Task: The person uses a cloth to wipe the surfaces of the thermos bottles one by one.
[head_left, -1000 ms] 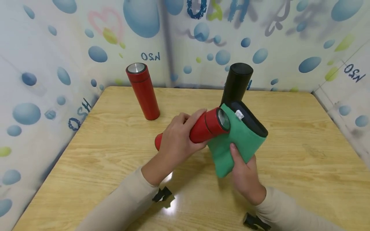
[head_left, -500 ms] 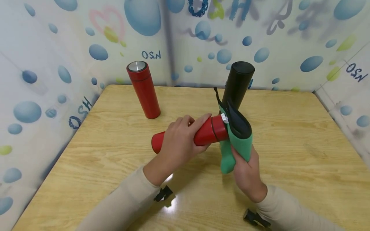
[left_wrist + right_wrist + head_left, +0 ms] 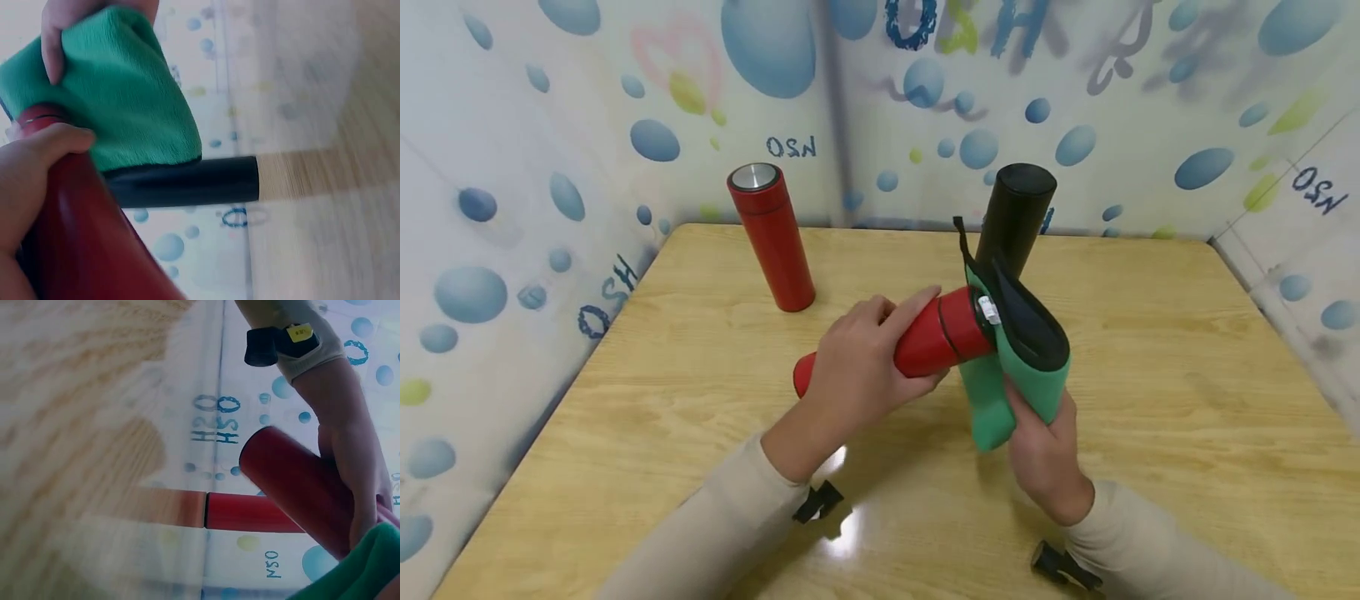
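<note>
My left hand grips a red thermos flask around its body, tilted above the table with its lid end toward the right. A folded green cloth with a dark underside and a white tag is pinched in my right hand. The cloth lies against the lid end of the flask and hides part of its top. In the left wrist view the green cloth hangs beside the red flask. The right wrist view has the base of the red flask and only a corner of cloth.
A second red flask stands upright at the back left of the wooden table. Behind the cloth stands a black flask, partly covered by it. Patterned walls rise behind the table's back edge and at both sides.
The cloth, first spread flat against the flask's lid with its green face showing, is now folded more edge-on with its dark side visible. Both hands have kept their holds and shifted only slightly.
</note>
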`<state>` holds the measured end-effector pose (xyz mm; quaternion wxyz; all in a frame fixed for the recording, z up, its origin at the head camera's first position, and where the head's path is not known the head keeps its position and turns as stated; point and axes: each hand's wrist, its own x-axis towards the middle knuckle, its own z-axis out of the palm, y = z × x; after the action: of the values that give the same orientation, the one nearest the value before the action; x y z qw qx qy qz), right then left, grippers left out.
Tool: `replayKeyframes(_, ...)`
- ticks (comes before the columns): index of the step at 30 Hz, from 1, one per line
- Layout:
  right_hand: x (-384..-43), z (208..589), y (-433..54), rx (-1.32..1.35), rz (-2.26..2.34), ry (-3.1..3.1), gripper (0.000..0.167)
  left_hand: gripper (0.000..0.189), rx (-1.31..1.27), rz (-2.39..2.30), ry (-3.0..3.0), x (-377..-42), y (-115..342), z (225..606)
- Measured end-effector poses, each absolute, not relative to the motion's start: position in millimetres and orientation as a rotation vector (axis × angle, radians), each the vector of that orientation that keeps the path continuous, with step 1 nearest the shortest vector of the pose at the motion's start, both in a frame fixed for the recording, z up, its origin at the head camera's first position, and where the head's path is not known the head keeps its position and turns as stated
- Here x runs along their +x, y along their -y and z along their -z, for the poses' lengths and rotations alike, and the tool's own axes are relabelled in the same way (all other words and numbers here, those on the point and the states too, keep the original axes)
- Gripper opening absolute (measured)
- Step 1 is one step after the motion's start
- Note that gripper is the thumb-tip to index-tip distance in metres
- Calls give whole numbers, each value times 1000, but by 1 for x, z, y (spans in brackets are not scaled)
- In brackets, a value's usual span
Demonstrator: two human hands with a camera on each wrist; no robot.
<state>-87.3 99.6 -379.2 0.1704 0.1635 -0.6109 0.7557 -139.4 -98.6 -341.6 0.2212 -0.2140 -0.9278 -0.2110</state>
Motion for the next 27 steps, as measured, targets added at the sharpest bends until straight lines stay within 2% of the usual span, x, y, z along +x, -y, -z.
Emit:
replayKeyframes(6,-87,378,-98,249,-2329,1900,30,81,-498,1059,2390,-147,111,339)
replayKeyframes(14,-96,372,-94,-65,-2618,1998,33,78,-550,1629,2072,-142,109,333)
replayKeyframes(21,-98,372,-93,-193,-2790,1988,29,75,-672,1834,1747,-138,103,332)
replayKeyframes(27,-99,375,-93,-235,-2920,1995,32,63,-799,1915,1548,-134,99,336)
